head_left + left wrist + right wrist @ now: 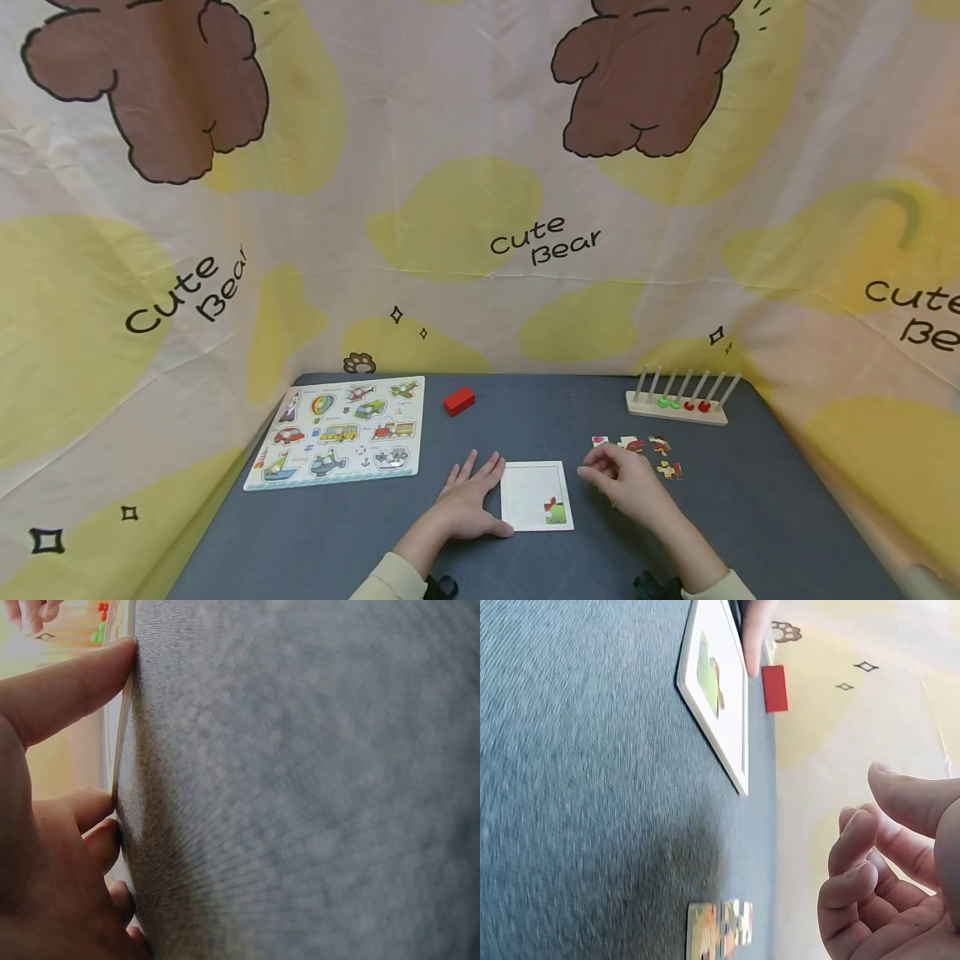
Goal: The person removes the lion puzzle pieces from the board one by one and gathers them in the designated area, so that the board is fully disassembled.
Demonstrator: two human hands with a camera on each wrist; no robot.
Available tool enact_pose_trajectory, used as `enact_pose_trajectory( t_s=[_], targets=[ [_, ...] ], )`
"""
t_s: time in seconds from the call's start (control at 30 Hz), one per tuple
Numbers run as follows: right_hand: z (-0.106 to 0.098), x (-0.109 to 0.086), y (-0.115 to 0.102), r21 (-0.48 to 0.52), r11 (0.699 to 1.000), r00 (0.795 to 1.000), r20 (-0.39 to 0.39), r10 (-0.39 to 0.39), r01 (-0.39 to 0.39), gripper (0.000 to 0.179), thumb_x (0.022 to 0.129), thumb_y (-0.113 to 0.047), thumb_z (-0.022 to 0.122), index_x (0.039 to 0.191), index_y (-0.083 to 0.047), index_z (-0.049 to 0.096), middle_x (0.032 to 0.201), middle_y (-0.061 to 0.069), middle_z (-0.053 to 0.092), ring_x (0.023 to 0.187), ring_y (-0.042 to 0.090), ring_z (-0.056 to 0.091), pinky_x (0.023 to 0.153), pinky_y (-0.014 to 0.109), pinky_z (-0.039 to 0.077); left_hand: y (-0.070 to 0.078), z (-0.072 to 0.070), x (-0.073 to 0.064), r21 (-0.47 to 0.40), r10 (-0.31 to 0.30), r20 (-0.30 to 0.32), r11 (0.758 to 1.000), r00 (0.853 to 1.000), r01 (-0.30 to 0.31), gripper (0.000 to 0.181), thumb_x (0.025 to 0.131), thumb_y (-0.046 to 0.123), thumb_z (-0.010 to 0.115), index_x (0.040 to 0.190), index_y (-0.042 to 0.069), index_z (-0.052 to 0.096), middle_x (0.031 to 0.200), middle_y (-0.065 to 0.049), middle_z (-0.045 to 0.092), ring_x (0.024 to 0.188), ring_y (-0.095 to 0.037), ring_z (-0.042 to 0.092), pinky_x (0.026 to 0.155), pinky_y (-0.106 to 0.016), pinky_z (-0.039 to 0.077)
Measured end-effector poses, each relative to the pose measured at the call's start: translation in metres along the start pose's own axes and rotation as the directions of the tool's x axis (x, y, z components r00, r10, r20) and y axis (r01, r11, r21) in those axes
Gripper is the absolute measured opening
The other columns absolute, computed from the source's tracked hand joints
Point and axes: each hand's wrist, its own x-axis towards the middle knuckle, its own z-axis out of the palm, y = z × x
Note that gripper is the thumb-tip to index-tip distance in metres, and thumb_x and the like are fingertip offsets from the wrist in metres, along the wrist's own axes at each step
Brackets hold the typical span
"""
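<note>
A white square puzzle board (pixel 525 500) lies on the table with a green and red piece (pixel 555 511) in its lower right corner. My left hand (pixel 467 504) is spread along the board's left side, thumb and fingertips touching its edge. To the right of the board, my right hand (pixel 628 483) hovers with loosely curled fingers. The right wrist view shows a gap between thumb (pixel 907 796) and fingers, with nothing held. Several loose puzzle pieces (pixel 670 470) lie beyond and beside the right hand, which partly hides some of them.
At the back left is a picture board (pixel 345 467) with vehicles on it. A red block (pixel 459 401) sits near the table's back edge. A wooden peg stand (pixel 675 407) with green and red beads is at the back right. A bear-print cloth (pixel 450 292) hangs behind the table.
</note>
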Motion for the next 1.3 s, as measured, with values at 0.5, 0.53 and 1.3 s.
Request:
enact_pose_trajectory(
  t_s=[0.5, 0.53, 1.3],
  targets=[
    [0.026, 0.004, -0.007, 0.014, 0.997, 0.99, 0.116, -0.076, 0.075, 0.02, 0.09, -0.018, 0.077, 0.105, -0.008, 0.069, 0.077, -0.003, 0.059, 0.062, 0.01, 0.051, 0.05, 0.023, 0.043, 0.0, -0.001, 0.001, -0.003, -0.006, 0.008, 1.0, 1.0, 0.006, 0.103, 0.074, 0.048, 0.085, 0.159, 0.02, 0.034, 0.167, 0.003, 0.028, 0.158, -0.031, 0.005, 0.124, -0.06, 0.004],
    [0.028, 0.004, -0.007, 0.018, 0.997, 0.988, 0.134, -0.08, 0.078, 0.021, 0.09, -0.019, 0.077, 0.106, -0.007, 0.069, 0.077, -0.003, 0.059, 0.062, 0.011, 0.051, 0.05, 0.023, 0.043, 0.0, -0.001, 0.001, -0.002, -0.008, 0.008, 1.0, 1.0, 0.008, 0.103, 0.074, 0.049, 0.085, 0.159, 0.02, 0.034, 0.167, 0.003, 0.028, 0.158, -0.031, 0.005, 0.124, -0.06, 0.004],
    [0.048, 0.004, 0.005, -0.037, 0.988, 0.947, 0.291, -0.135, 0.152, 0.031, 0.084, -0.026, 0.083, 0.103, -0.008, 0.066, 0.07, -0.006, 0.055, 0.055, 0.006, 0.049, 0.049, 0.022, 0.038, 0.0, 0.0, 0.001, -0.002, -0.008, 0.01, 1.0, 1.0, 0.008, 0.102, 0.074, 0.049, 0.084, 0.159, 0.021, 0.034, 0.167, 0.003, 0.028, 0.158, -0.032, 0.005, 0.124, -0.061, 0.004]
  ],
)
